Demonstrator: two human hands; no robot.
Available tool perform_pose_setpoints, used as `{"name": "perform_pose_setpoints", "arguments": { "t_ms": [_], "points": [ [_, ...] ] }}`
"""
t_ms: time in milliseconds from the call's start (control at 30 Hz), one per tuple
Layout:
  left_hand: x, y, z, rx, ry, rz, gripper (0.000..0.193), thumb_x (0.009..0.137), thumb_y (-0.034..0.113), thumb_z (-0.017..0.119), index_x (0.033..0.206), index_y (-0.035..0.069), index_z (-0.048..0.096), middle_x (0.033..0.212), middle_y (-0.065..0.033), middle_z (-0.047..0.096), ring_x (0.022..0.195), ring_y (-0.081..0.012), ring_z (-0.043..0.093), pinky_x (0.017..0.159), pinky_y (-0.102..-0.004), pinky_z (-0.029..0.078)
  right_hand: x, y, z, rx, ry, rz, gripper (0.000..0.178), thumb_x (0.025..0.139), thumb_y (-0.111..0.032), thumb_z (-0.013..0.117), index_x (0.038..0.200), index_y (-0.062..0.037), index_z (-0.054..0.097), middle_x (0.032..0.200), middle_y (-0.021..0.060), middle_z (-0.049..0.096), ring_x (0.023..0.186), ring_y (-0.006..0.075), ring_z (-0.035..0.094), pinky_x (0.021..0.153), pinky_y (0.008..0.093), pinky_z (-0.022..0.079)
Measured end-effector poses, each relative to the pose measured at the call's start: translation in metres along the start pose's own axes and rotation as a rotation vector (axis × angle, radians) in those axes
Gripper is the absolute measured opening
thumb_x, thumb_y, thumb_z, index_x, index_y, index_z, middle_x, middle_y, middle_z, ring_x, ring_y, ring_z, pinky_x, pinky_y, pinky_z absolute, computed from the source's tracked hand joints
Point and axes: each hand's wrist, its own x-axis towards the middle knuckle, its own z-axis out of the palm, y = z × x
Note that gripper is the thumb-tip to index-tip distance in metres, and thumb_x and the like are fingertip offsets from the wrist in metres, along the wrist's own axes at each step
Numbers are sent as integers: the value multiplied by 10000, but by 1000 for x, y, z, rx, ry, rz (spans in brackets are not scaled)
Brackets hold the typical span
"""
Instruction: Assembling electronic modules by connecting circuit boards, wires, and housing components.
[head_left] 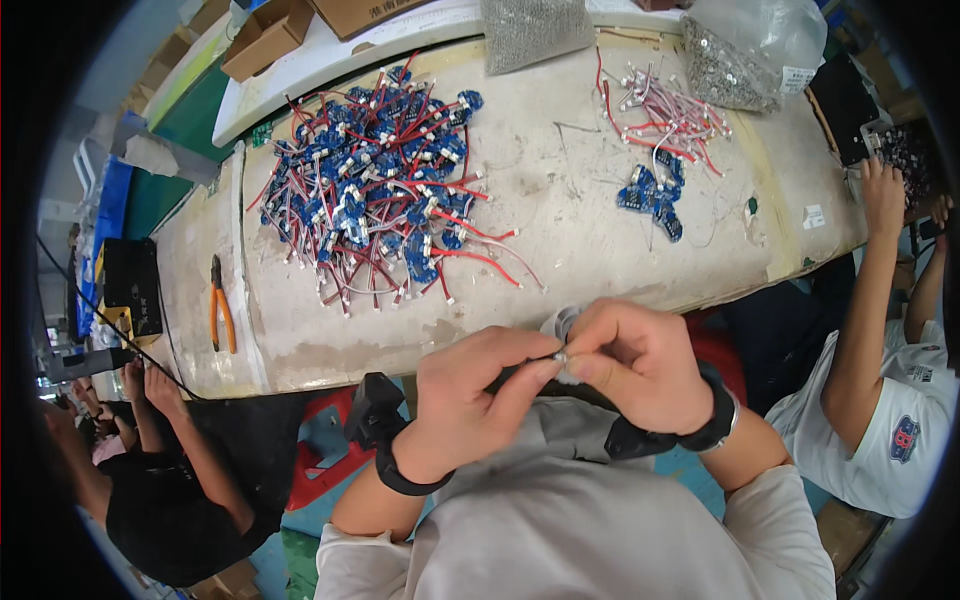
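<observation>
My left hand (474, 395) and my right hand (645, 368) meet just off the table's near edge, each closed in a pinch. Thumbs and index fingertips come together on a tiny pale piece (561, 356), too small to name. Behind the fingertips shows a greyish-white rounded thing (563, 320), partly hidden by my right hand. On the table beyond, to the left, lies a large heap of blue circuit boards (350, 190) with red, white and dark wire leads. A few blue boards (655, 198) lie farther right, below a bundle of white-and-red connector wires (675, 112).
Orange-handled pliers (221, 305) lie at the table's left. Bags of small metal parts (537, 32) and metal washers or nuts (735, 60) stand along the far edge, near a cardboard box (268, 38). Co-workers sit on both sides; one person's arm (868, 290) reaches in at right.
</observation>
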Motion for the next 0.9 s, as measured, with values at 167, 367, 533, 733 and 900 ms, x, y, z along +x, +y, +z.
{"name": "perform_pose_setpoints", "arguments": {
  "t_ms": [167,367,533,733,900],
  "points": [
    [-3,2,1,-445,40,-250,132,749,10,615,878,-16,610,761,-91,614,620,-101,570,534,-211,445,0,-3,-5,142,-46,-1,86,782,2,558,867,-3,566,783,37,574,648,63,510,556,196,403],
    [-11,-4,6,-426,79,-182,142,745,5,614,887,-7,616,755,-93,615,617,-113,577,539,-211,449,-1,-4,1,-186,-18,-62,40,762,-5,563,798,-2,544,726,57,549,603,102,509,535,212,401],
    [-7,2,4,-25,98,-9,146,701,16,641,846,10,630,700,-89,609,576,-150,574,525,-222,444,-3,-8,12,-364,125,-153,37,740,12,556,756,-6,529,689,77,527,570,155,499,519,247,402],
    [-10,2,5,-16,76,12,145,684,15,646,828,15,630,695,-92,608,561,-163,570,516,-227,445,-9,-7,15,-430,128,-203,68,712,27,574,747,-5,525,687,78,532,584,185,503,524,274,407],
    [-14,4,3,47,50,42,142,705,4,638,846,-4,624,721,-103,614,595,-145,584,535,-214,450,-11,-6,14,-484,126,-293,88,706,28,590,781,0,554,695,83,558,617,182,535,543,257,424]
  ]
}}
